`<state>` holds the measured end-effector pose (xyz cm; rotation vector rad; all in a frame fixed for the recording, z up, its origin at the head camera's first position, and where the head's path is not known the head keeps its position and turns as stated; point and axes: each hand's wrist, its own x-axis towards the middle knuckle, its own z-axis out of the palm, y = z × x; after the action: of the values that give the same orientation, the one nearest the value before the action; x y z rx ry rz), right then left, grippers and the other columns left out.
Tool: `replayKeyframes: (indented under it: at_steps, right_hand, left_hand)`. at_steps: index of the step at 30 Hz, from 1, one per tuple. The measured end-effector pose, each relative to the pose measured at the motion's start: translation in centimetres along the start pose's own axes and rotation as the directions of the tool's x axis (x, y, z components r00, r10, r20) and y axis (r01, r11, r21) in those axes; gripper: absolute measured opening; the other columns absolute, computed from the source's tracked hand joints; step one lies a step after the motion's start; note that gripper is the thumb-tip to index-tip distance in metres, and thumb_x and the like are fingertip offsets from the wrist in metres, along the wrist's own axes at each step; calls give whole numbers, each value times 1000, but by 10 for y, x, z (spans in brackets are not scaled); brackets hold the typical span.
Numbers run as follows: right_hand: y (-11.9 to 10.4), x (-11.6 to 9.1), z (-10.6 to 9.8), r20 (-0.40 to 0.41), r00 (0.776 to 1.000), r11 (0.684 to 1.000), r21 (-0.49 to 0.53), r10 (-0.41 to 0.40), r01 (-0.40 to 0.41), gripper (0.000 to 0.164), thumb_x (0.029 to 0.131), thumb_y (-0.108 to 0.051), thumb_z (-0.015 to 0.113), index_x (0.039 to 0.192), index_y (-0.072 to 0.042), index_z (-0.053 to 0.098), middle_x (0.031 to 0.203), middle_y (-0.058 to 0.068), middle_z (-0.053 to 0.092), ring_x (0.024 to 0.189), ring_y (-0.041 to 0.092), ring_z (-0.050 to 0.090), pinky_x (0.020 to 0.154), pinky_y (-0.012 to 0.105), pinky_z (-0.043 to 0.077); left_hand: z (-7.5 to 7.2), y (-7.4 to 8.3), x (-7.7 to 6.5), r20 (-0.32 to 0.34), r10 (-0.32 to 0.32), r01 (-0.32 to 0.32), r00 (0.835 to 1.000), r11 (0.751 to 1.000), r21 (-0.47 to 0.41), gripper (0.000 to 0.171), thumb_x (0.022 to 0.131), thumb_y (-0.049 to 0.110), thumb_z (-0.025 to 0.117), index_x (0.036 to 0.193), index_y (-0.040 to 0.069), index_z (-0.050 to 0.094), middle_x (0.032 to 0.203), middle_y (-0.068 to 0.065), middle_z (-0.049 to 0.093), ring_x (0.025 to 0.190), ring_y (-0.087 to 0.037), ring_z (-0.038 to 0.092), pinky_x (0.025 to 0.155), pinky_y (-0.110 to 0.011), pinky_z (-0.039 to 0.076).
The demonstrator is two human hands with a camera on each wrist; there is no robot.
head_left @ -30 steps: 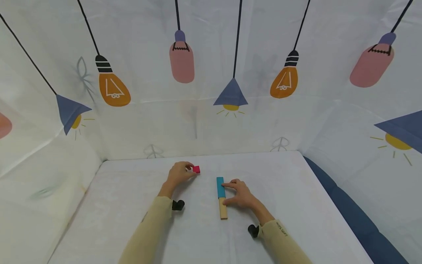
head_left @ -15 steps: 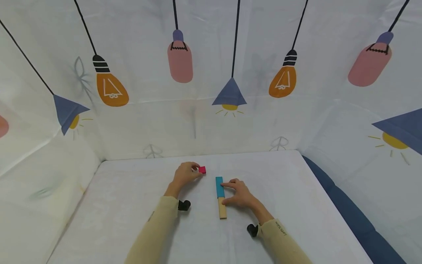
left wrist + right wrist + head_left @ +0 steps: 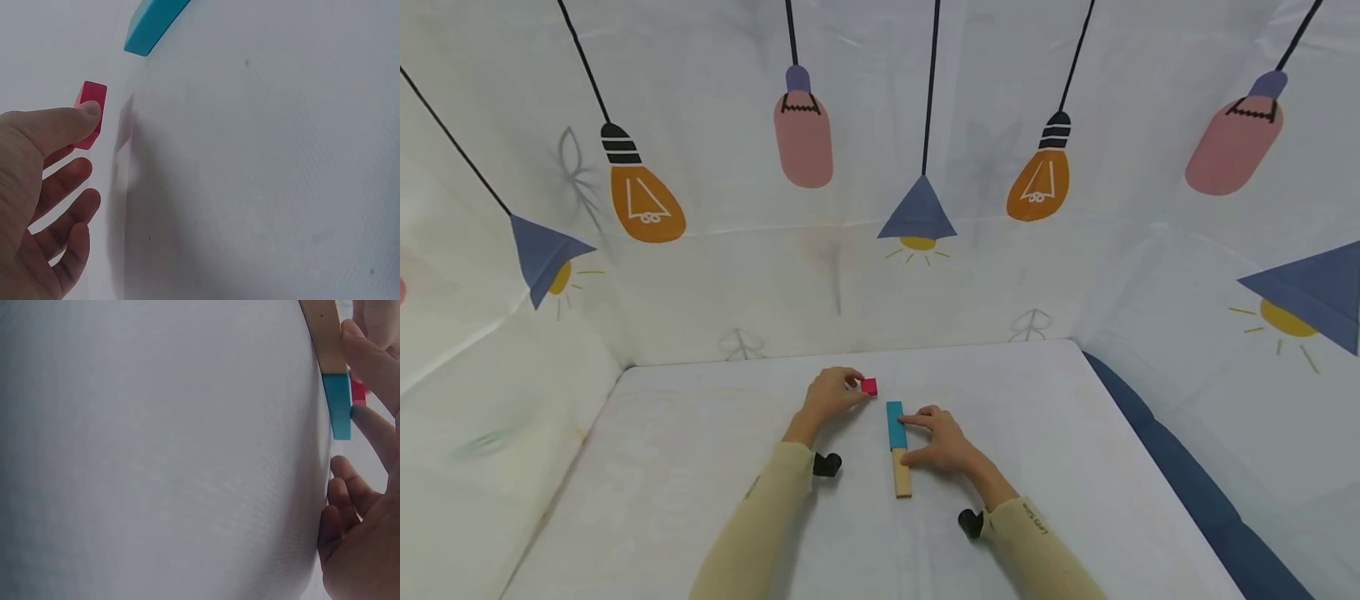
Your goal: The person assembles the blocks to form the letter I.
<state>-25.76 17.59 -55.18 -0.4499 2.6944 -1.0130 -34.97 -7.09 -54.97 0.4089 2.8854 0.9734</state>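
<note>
Between thumb and forefinger, my left hand (image 3: 831, 395) pinches a small red block (image 3: 868, 387) a little above the table. In the left wrist view its thumb (image 3: 69, 128) lies across the red block's face, the other fingers loosely bent below. A blue block (image 3: 896, 423) and a natural wood block (image 3: 902, 473) lie end to end on the table, in line away from me. My right hand (image 3: 946, 443) is at their right side, forefinger touching the blue block and thumb touching the wood block, spread apart. The red block is left of and beyond the blue block's far end.
The white table (image 3: 700, 483) meets a white cloth wall (image 3: 760, 283) at the back, printed with lamps and bulbs. A dark blue padded edge (image 3: 1195, 475) runs along the right side. Black wrist pieces sit at both cuffs.
My left hand has moved right with the red block, closer to the far end of the blue block. The right hand stays at the two blocks; the head view shifts slightly.
</note>
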Motion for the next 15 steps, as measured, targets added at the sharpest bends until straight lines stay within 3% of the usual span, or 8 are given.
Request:
replayKeyframes:
  at_steps: [15]
  right_hand:
    - [-2, 0, 0, 8, 1000, 1000, -16, 7, -6, 69, 72, -45, 83, 133, -22, 61, 121, 8, 51, 108, 28, 43, 87, 47, 42]
  left_hand:
    - [8, 21, 5, 49, 3, -3, 999, 1000, -16, 31, 83, 29, 77, 110, 14, 72, 93, -1, 65, 83, -17, 58, 73, -36, 51]
